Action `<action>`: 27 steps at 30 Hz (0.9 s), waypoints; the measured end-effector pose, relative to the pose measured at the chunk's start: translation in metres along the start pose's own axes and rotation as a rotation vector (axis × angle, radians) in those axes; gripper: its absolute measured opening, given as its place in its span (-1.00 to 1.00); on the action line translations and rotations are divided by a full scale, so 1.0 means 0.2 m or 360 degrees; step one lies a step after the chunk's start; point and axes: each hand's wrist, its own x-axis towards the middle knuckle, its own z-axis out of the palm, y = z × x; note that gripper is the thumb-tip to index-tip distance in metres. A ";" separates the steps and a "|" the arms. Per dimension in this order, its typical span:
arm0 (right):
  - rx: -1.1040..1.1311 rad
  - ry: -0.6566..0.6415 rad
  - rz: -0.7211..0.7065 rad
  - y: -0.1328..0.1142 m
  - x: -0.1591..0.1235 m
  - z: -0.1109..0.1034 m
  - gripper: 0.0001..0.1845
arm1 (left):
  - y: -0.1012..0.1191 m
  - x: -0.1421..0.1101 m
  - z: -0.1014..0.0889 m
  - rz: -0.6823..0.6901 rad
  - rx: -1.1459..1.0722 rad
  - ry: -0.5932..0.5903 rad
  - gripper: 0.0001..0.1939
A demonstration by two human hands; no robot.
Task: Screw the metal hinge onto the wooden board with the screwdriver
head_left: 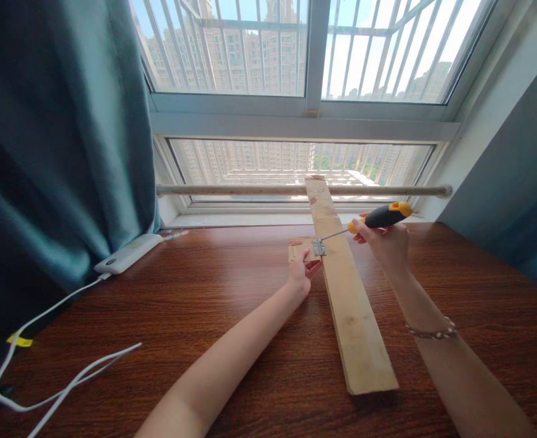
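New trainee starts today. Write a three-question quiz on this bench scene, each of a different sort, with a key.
1. True or false: the right hand holds the screwdriver by its black-and-yellow handle.
2. The left hand presses on: A the power bank, B the small wood block, C the window rail.
3. Fill in: the screwdriver tip meets the metal ___ joining the block to the long plank.

Key: 1 true; 2 B; 3 hinge.
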 end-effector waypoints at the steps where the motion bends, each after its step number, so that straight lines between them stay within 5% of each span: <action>1: 0.0065 0.0033 0.0038 0.00 0.00 0.00 -0.63 | 0.00 0.00 0.00 -0.0005 0.0003 -0.0004 -0.90; 27: -0.0299 -0.0069 -0.0158 0.02 -0.05 0.02 -0.73 | -0.01 0.01 -0.01 0.0046 0.0054 -0.0027 -0.90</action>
